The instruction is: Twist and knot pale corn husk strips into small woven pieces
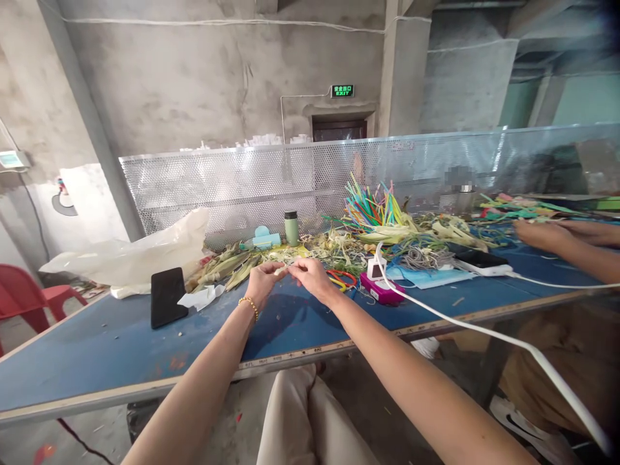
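My left hand (261, 279), with a gold bead bracelet (248, 304) on the wrist, and my right hand (310, 276) meet over the blue table (106, 349). Both pinch a thin pale strip (282, 270) between their fingertips. Just beyond them lies a heap of pale leaf strips and husks (334, 248). Red-handled scissors (341, 279) lie right of my right hand.
A black phone (167, 297), a crumpled tissue (201, 297) and a white plastic bag (140, 255) lie left. A green flask (291, 227), coloured strips (372, 206), a pink device (380, 287) with a white cable (484, 332), and a perforated metal screen (290, 181) stand beyond. Another person's arms (557, 236) rest right.
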Motion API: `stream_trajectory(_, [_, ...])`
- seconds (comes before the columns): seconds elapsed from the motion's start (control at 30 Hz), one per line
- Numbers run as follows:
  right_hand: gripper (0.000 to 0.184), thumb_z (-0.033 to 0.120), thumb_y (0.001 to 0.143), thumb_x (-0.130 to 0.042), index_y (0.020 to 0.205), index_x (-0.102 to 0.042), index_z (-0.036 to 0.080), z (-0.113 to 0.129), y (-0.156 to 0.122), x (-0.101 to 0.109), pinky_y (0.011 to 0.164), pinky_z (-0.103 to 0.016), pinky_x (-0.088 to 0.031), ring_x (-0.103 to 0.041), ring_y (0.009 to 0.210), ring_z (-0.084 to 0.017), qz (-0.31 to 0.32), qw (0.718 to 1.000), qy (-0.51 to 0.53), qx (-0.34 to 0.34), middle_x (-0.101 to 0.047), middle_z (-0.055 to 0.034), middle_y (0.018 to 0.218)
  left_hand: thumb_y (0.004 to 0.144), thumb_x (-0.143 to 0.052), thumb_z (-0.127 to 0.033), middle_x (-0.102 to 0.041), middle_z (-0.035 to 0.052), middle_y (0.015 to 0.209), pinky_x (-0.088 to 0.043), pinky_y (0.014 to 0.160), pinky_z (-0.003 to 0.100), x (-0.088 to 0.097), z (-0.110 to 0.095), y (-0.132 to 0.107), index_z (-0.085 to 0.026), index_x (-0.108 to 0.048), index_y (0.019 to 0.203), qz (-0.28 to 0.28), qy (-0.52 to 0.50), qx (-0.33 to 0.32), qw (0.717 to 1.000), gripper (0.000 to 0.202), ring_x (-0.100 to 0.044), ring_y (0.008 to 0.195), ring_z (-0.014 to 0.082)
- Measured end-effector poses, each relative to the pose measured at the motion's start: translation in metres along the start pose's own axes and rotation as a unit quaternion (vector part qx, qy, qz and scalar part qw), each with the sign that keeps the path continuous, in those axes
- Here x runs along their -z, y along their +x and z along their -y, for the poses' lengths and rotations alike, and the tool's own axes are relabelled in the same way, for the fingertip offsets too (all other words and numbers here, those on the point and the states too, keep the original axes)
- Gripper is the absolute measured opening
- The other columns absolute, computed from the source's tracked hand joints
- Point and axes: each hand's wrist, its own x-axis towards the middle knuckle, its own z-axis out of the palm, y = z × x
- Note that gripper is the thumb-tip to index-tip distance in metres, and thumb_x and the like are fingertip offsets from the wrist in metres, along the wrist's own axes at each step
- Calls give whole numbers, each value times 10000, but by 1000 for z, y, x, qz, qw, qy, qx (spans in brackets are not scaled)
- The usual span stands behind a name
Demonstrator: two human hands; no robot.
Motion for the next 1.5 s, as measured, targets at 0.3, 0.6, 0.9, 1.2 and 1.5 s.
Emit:
stream_trajectory(0.3, [192, 126, 836, -557, 672, -634, 189, 0, 2, -2, 538, -238, -391, -535, 471, -110, -12, 999, -42, 25, -603, 22, 582, 696, -760, -458, -698, 51, 793, -418, 628, 264, -2, -2, -5, -151, -753, 810, 66, 66, -53, 994, 327, -570, 723, 163])
stream_trajectory(0.6, [215, 162, 829, -592, 620, -628, 195, 4, 0, -5, 532, -248, -411, -542, 430, -110, -8, 999, -38, 7, -587, 28, 532, 697, -728, -474, -628, 27, 616, -374, 598, 266, 0, 3, 1, -173, -668, 570, 46, 99, -72, 991, 332, -488, 614, 144])
stream_trajectory(0.9, [209, 201, 779, -602, 572, -575, 190, 4, 0, -6, 485, -242, -410, -553, 403, -115, 7, 999, 14, -31, -560, 43, 497, 681, -729, -443, -641, 25, 593, -358, 607, 267, -2, 5, 1, -170, -699, 573, 34, 76, -50, 995, 295, -473, 601, 142])
stream_trajectory(1.2, [198, 216, 810, -593, 617, -622, 186, 0, -1, -5, 528, -232, -428, -582, 439, -122, 18, 999, -13, -23, -570, 39, 481, 674, -756, -436, -648, 34, 593, -357, 587, 264, -1, 2, -1, -161, -694, 580, 42, 58, -24, 997, 297, -488, 588, 133])
stream_trajectory(1.5, [242, 232, 819, -624, 594, -543, 197, -3, 6, 1, 552, -218, -400, -538, 549, -112, -80, 995, -59, 19, -563, 28, 555, 629, -818, -391, -696, 60, 664, -396, 593, 262, -2, -1, -5, -156, -654, 644, 111, 33, 4, 993, 288, -578, 627, 145])
